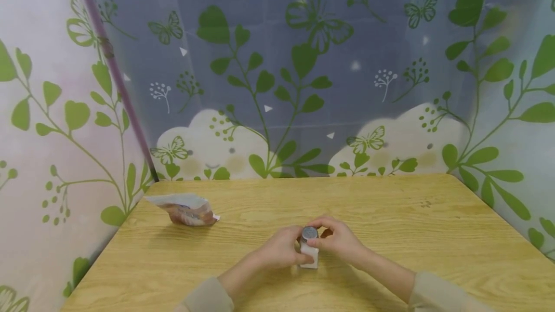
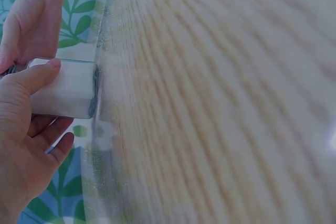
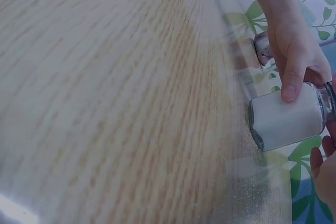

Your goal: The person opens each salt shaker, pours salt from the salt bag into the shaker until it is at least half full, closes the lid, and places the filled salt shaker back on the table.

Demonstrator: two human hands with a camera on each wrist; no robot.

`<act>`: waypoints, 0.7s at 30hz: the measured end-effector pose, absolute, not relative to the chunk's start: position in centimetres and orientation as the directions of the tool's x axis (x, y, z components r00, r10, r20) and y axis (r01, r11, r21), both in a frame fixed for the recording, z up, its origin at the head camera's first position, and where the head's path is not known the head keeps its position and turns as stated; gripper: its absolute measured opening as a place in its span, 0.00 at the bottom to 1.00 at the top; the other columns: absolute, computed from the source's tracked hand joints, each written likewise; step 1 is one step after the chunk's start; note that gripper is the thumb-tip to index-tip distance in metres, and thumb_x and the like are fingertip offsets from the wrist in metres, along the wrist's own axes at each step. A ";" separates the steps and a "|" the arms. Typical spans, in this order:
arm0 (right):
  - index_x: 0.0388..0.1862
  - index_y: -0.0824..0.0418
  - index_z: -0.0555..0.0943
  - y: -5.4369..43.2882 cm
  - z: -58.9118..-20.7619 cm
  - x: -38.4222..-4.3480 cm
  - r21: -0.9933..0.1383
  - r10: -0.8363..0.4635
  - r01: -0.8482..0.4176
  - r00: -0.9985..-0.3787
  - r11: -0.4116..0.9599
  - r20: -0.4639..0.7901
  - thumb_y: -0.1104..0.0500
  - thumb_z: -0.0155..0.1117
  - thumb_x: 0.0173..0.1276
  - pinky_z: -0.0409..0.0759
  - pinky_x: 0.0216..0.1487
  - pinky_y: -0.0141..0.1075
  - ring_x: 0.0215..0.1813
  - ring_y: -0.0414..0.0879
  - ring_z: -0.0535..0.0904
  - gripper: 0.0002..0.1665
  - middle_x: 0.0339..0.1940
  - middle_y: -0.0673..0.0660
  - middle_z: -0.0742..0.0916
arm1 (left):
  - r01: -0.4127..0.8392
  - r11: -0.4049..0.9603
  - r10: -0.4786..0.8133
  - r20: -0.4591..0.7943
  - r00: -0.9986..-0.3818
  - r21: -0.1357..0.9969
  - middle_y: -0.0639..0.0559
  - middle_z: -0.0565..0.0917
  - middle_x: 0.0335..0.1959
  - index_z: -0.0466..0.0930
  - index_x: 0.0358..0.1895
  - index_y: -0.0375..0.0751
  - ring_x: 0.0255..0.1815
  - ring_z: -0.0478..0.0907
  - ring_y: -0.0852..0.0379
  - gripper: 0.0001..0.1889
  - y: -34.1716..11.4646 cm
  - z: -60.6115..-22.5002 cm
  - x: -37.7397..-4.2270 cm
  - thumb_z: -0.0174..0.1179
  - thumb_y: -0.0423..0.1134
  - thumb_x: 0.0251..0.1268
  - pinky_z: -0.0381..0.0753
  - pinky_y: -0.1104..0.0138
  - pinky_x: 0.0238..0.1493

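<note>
A small square glass jar [image 1: 310, 258] filled with white stuff stands upright on the table in front of me. Its round grey metal lid [image 1: 310, 233] is on top. My left hand [image 1: 281, 248] grips the jar's body, the thumb pressed on the near face, as the left wrist view also shows. From the other side, my right hand [image 1: 342, 242] pinches the lid between thumb and fingers. In the right wrist view the jar [image 3: 287, 121] is seen sideways, its lid end partly hidden by the fingers.
A crumpled plastic pouch [image 1: 189, 210] with brownish contents sits at the table's left. Small dark specks [image 1: 426, 203] lie on the wooden table [image 1: 390, 215] at the far right. Leaf-patterned curtains [image 1: 260, 61] enclose the back and both sides.
</note>
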State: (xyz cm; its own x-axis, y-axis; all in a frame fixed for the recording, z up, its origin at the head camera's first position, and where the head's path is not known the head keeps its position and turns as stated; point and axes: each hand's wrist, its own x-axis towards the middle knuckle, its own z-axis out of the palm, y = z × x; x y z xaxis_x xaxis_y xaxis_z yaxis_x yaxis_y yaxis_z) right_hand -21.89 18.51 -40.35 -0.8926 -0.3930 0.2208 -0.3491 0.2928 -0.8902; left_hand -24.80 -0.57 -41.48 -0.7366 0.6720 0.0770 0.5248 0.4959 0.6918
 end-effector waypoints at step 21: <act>0.47 0.60 0.78 18.7 -40.2 -22.3 -0.783 -0.436 -0.474 -0.852 0.403 0.291 0.54 0.68 0.58 0.69 0.42 0.38 0.46 0.46 0.69 0.19 0.43 0.51 0.78 | 0.530 0.498 0.674 0.079 -0.734 0.686 0.63 0.75 0.32 0.76 0.41 0.45 0.33 0.72 0.66 0.17 -0.5 -41.3 -24.8 0.70 0.42 0.48 0.72 0.72 0.34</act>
